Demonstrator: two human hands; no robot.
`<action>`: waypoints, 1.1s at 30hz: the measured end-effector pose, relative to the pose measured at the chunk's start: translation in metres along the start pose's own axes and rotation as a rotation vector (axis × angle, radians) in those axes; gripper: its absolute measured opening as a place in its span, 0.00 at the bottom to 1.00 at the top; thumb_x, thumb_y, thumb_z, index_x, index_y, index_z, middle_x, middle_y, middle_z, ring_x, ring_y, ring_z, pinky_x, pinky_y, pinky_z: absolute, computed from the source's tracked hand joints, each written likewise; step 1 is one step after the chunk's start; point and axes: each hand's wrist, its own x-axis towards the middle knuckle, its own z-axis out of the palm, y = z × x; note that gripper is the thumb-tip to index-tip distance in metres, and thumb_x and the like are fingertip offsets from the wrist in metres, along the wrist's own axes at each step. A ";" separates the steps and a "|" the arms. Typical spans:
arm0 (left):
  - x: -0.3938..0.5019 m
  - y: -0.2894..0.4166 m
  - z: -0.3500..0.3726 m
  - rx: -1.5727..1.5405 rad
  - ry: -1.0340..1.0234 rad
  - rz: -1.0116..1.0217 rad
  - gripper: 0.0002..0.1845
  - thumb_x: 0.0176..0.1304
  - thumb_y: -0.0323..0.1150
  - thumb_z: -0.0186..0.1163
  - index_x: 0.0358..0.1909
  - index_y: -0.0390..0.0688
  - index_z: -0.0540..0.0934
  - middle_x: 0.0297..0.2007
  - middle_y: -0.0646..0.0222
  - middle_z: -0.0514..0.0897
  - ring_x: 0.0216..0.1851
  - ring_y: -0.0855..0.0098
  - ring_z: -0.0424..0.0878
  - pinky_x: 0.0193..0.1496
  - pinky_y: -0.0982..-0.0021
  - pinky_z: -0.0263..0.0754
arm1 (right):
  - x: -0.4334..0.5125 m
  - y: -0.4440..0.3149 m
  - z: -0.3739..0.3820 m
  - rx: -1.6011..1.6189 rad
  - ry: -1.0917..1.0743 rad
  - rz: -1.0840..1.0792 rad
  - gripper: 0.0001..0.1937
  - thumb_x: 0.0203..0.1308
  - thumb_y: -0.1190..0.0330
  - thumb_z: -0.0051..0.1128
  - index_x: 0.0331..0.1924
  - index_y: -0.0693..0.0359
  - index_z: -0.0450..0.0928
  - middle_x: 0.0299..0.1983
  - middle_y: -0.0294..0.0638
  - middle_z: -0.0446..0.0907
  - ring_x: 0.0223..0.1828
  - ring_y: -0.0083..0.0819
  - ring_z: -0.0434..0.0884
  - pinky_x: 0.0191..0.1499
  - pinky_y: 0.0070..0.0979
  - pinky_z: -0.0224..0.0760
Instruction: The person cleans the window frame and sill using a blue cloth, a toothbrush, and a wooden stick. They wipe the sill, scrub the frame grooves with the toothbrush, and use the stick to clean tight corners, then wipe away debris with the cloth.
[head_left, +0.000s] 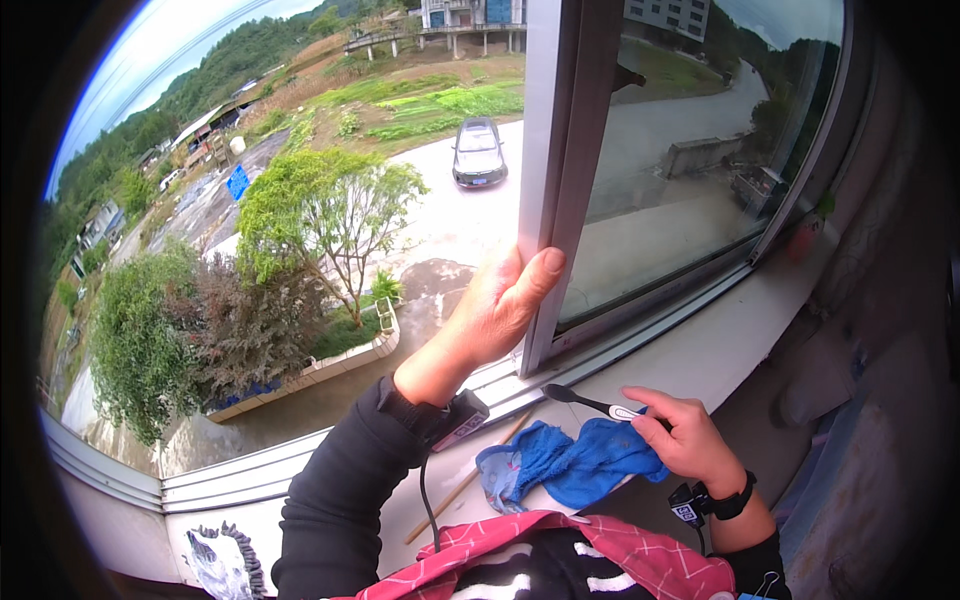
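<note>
My left hand (499, 304) wraps around the upright edge of a sliding window sash (541, 180), thumb on the room side and fingers hidden behind it. Between the fingers of my right hand (686, 439) is a black-and-white toothbrush (592, 402), its dark head pointing left towards the window track (559, 382). Just below the brush a crumpled blue cloth (574, 457) lies on the pale windowsill (675, 367). The brush head is near the sash's bottom corner; I cannot tell whether it touches anything.
A thin wooden stick (450, 502) lies on the sill, partly under the cloth. At the lower left sits a clear plastic bag (217, 559) with something dark and ridged. Left of the sash the window stands open above a yard with a tree (330, 202) and a parked car (480, 152).
</note>
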 end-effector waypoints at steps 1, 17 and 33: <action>0.001 0.001 -0.003 0.017 -0.036 -0.020 0.27 0.79 0.53 0.49 0.57 0.36 0.76 0.44 0.70 0.80 0.47 0.77 0.73 0.54 0.70 0.70 | 0.000 -0.003 0.001 0.021 0.006 0.014 0.17 0.66 0.72 0.62 0.57 0.65 0.80 0.24 0.46 0.80 0.23 0.31 0.78 0.32 0.26 0.73; 0.017 -0.012 0.007 -0.095 0.004 0.029 0.10 0.68 0.37 0.68 0.37 0.40 0.82 0.28 0.79 0.79 0.31 0.84 0.72 0.35 0.75 0.71 | 0.025 -0.020 0.021 -0.352 0.103 -0.123 0.18 0.51 0.63 0.77 0.44 0.62 0.84 0.27 0.44 0.85 0.22 0.34 0.84 0.28 0.28 0.76; 0.022 -0.008 0.011 -0.057 0.122 0.068 0.07 0.55 0.29 0.69 0.30 0.36 0.81 0.21 0.69 0.80 0.23 0.79 0.75 0.28 0.72 0.72 | 0.111 -0.014 0.075 -0.641 0.218 -0.309 0.21 0.54 0.47 0.67 0.29 0.57 0.76 0.23 0.39 0.79 0.24 0.39 0.83 0.26 0.38 0.76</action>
